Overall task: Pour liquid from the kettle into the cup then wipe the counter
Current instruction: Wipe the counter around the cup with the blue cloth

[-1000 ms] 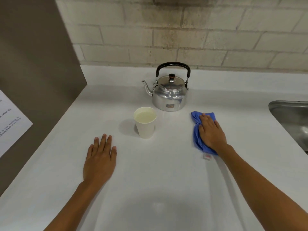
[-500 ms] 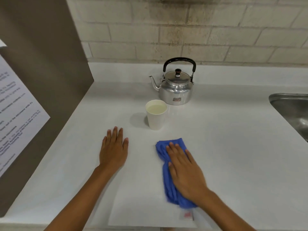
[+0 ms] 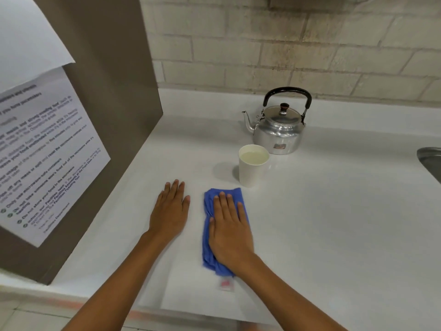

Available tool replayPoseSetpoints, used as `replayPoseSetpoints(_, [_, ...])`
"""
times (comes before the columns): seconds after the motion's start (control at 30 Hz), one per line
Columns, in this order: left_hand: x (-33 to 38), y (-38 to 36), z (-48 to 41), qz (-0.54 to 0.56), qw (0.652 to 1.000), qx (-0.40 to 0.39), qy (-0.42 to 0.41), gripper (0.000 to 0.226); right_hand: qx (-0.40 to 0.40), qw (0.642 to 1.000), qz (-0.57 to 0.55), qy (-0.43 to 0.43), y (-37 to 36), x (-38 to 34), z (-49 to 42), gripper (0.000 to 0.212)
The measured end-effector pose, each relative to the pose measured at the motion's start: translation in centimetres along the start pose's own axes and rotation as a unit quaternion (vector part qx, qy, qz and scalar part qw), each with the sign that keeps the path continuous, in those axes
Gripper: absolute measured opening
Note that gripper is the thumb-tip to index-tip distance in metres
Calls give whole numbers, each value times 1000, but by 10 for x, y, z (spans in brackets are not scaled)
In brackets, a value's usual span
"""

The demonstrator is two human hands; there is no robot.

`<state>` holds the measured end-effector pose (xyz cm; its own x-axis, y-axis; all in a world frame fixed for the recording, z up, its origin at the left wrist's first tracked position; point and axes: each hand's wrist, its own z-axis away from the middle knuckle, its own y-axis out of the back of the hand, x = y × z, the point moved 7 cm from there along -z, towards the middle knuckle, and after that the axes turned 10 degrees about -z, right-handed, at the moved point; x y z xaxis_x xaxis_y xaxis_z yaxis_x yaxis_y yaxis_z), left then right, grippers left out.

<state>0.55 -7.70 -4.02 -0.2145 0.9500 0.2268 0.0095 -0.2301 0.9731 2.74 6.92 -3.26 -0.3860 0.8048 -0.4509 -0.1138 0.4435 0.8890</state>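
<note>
A shiny metal kettle (image 3: 279,130) with a black handle stands upright near the back of the white counter (image 3: 334,223), its spout pointing left. Just in front of it a white paper cup (image 3: 253,166) holds pale liquid almost to the rim. My right hand (image 3: 230,231) lies flat, fingers together, pressing a blue cloth (image 3: 210,237) onto the counter in front of the cup. A small white tag pokes out of the cloth's near end. My left hand (image 3: 170,210) rests palm down on the counter just left of the cloth, holding nothing.
A brown side panel (image 3: 107,115) walls off the counter's left, with a printed notice (image 3: 45,158) taped to it. A steel sink (image 3: 430,161) shows at the right edge. A brick wall (image 3: 286,48) runs behind. The counter's front edge is close below my forearms.
My right hand has dragged the blue cloth from beside the kettle toward me and leftward, ending close to my left hand. The left hand has stayed flat; the view has shifted left.
</note>
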Motion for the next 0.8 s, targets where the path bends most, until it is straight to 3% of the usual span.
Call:
replayPoseSetpoints(0.27, [-17,31,16,14,998,56,38,50,-41,999,-7,11,-22,-27,-80,53])
replayPoseSetpoints(0.37, [-1,37,15,-31,997,73,10,49,-61,992,-108,34,-9,-35,-82,50])
replayPoseSetpoints(0.47, [27,33,6,25,997,74,-4,50,-10,979,-201,34,23,-11,-45,45])
replayPoseSetpoints(0.57, [55,8,-9,-11,1000,29,-5,54,64,990,-119,-25,53,55,-6,46])
replayPoseSetpoints(0.7, [76,-12,-26,-98,995,24,14,57,64,992,-24,-107,76,118,-5,50])
replayPoseSetpoints(0.8, [88,-17,-21,-91,995,31,-23,56,42,992,15,-116,72,135,-20,53])
